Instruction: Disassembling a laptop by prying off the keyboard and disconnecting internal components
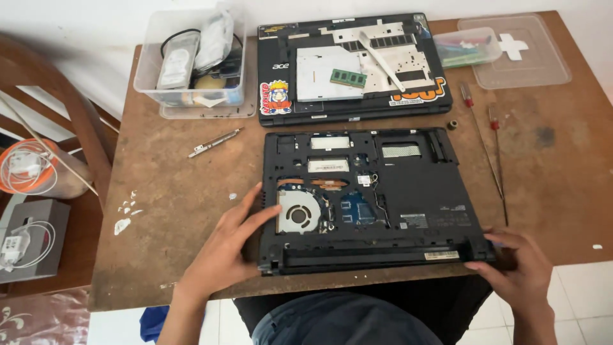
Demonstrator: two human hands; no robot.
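An opened black laptop base (408, 191) lies upside down near the front edge of the brown table (166, 217), with its fan (299, 214) and circuit board exposed. My left hand (227, 246) grips the base's front left corner, fingers spread toward the fan. At the front right corner my right hand (520, 268) holds the base. Behind it lies a second black laptop part (284, 67) with a metal plate, a green memory stick (348, 78) and a white pry tool (381, 59) on top.
A clear plastic box (191, 54) with a hard drive and cables stands at the back left. A clear lid (523, 54) and a small box of parts (466, 48) sit back right. Two red-handled screwdrivers (488, 150) lie right of the base. A metal hinge piece (215, 142) lies left.
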